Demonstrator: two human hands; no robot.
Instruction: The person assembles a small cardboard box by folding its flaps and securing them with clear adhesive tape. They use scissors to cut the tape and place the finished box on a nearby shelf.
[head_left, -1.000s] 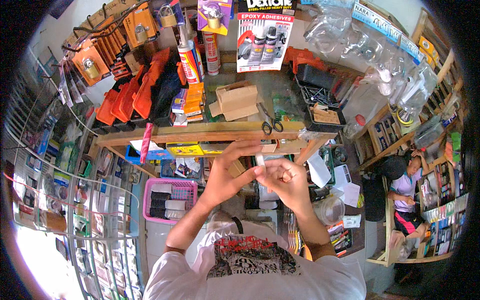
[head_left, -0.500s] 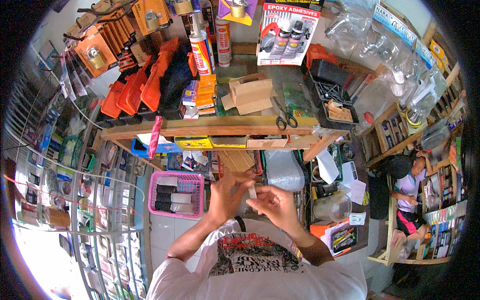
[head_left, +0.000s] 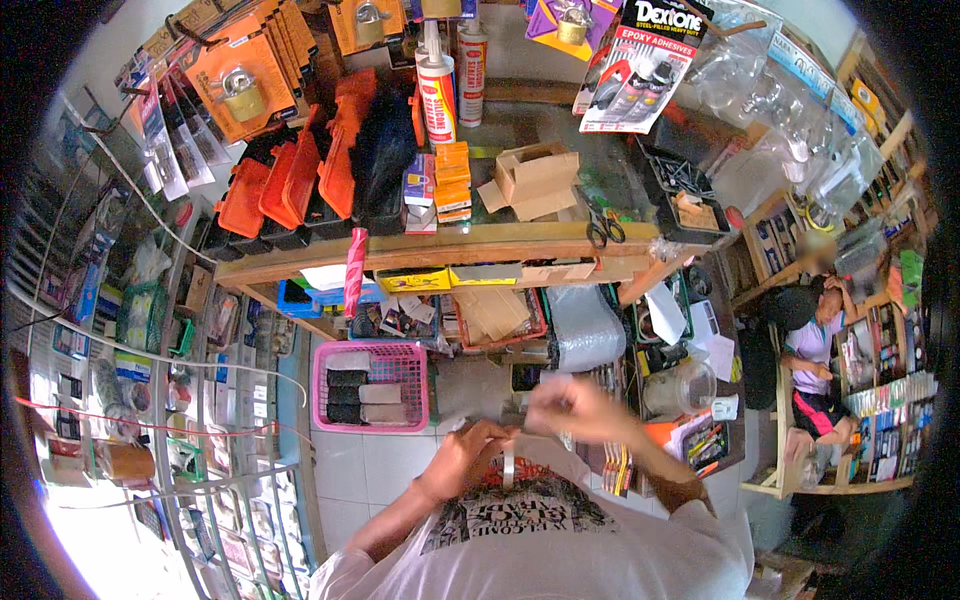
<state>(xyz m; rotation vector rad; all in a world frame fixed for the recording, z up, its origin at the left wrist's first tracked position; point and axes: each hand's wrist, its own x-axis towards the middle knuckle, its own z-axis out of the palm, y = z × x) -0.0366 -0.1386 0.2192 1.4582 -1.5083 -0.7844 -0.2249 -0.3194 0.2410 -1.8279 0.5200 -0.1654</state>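
Note:
My left hand, low in front of my chest, has its fingers pinched together. From its fingertips a thin whitish strip hangs down; its kind is too small to make out. Just to the right and a little higher is my right hand, smeared by motion, so its fingers do not show clearly. A pink plastic basket rests left of my hands, with black and white packets lying in rows inside.
Ahead stands a wooden-edged counter bearing orange cases, an opened cardboard box and black scissors. Bubble wrap lies on the shelf below. Wire racks of goods line the left. A person sits at the right.
My hands, close together before with the strip between them, are now apart. The left is lower and keeps the strip; the right has swung away, blurred. The whole view has shifted.

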